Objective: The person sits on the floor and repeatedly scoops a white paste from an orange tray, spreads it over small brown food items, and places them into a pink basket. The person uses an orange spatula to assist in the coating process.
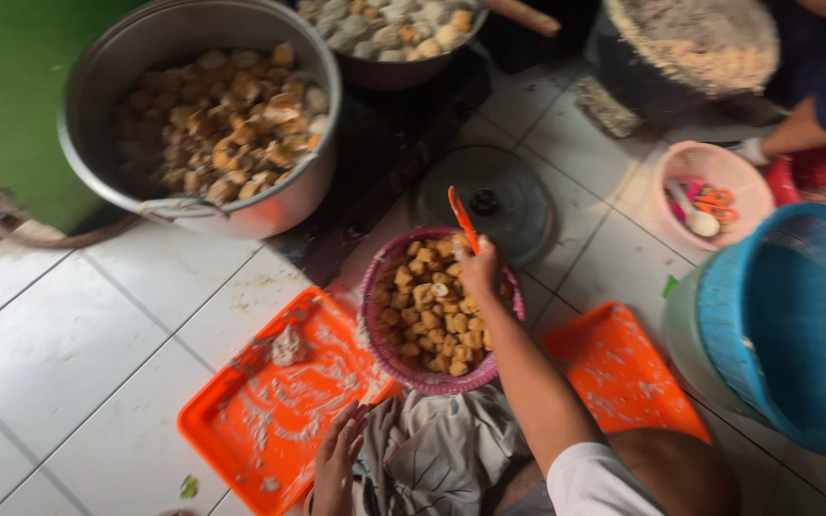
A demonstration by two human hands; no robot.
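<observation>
Tofu cubes fill pink basket (386, 346); right hand (480, 270) grips orange utensil (463, 219), left hand (336, 457) splayed.

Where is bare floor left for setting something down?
White tiled floor lies bare left of the orange plastic tray, below the large metal pot. Crowded around the pink woven basket, where the right hand works.

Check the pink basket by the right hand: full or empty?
Nearly full. The pink basket holds golden tofu pieces heaped close to its rim; the right hand rests on them.
</observation>
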